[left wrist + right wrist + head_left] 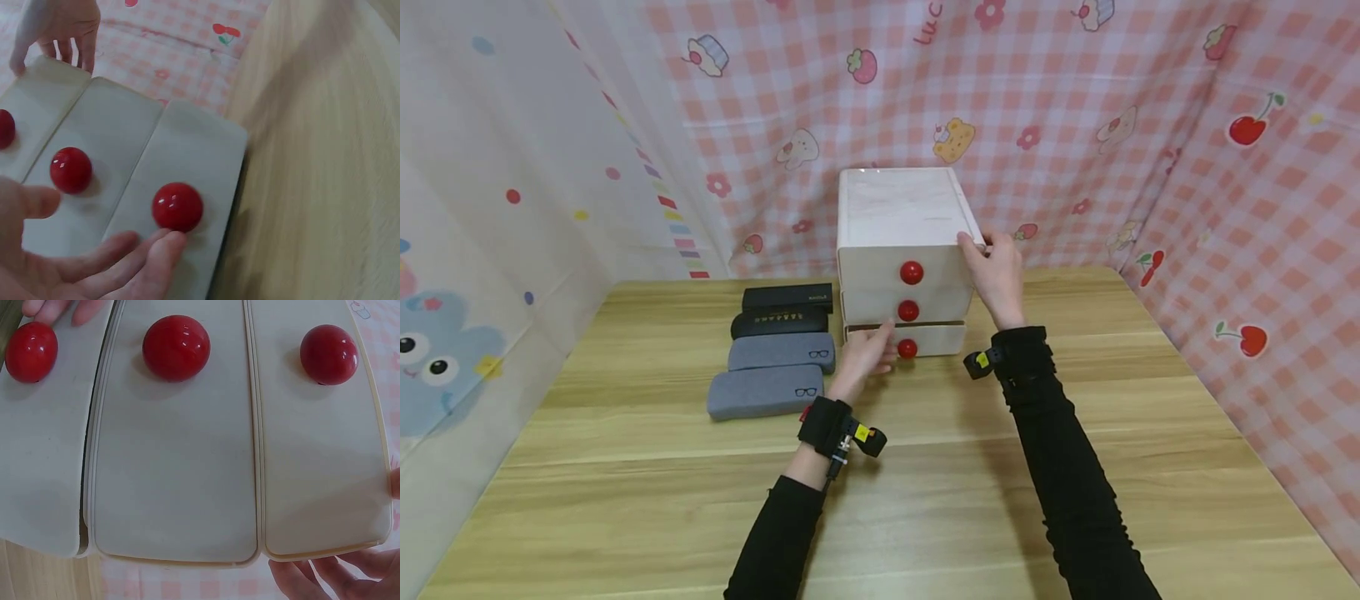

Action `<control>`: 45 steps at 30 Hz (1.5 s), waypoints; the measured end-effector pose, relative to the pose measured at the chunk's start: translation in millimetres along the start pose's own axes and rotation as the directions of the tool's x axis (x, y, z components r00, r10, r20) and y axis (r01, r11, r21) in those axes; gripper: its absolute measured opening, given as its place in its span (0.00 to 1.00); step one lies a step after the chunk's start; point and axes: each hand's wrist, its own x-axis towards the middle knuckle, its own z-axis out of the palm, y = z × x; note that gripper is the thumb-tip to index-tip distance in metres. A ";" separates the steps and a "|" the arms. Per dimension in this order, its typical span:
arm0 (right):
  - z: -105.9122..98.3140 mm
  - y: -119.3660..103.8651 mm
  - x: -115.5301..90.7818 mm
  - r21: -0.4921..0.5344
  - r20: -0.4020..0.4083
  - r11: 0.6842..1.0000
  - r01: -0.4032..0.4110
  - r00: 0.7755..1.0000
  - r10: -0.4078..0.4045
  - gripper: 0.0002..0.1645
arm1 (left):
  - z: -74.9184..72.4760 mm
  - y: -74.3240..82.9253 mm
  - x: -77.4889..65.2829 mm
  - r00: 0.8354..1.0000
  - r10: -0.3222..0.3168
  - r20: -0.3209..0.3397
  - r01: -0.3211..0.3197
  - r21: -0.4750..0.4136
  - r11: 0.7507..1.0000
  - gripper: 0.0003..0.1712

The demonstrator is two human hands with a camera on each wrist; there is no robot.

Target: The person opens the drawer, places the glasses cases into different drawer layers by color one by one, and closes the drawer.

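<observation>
A white box of stacked drawers (902, 208) with round red knobs stands at the back of the table. Its bottom drawer (946, 338) juts out slightly, leaving a dark gap above its front. My left hand (863, 357) is at that drawer's left part. In the left wrist view its fingertips lie right at the bottom red knob (177, 207), fingers stretched out and thumb apart. My right hand (998, 273) holds the box's upper right front corner, thumb on the top edge and fingers down the side. The middle knob (176, 348) and top knob (329, 354) are untouched.
Left of the drawers lie two grey glasses cases (766, 392) and two black cases (787, 297) in a row. A pink checked curtain (760, 100) hangs close behind the box. Wooden tabletop (925, 500) stretches in front, under both black-sleeved arms.
</observation>
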 end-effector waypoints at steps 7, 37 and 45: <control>-1.8 0.2 -0.7 0.021 -0.007 1.000 -0.022 1.000 0.022 0.30 | 10.8 5.1 5.2 1.000 -0.024 -0.020 0.021 -0.103 0.994 0.32; 0.9 -0.5 -1.0 0.048 -0.002 0.998 -0.040 0.999 0.040 0.30 | 30.3 18.3 20.7 0.997 0.025 -0.071 -0.038 -0.185 0.982 0.27; 2.6 0.7 -1.9 0.048 0.003 0.998 -0.028 1.000 0.028 0.30 | 31.4 13.0 21.6 0.985 0.036 -0.169 -0.055 -0.112 0.992 0.29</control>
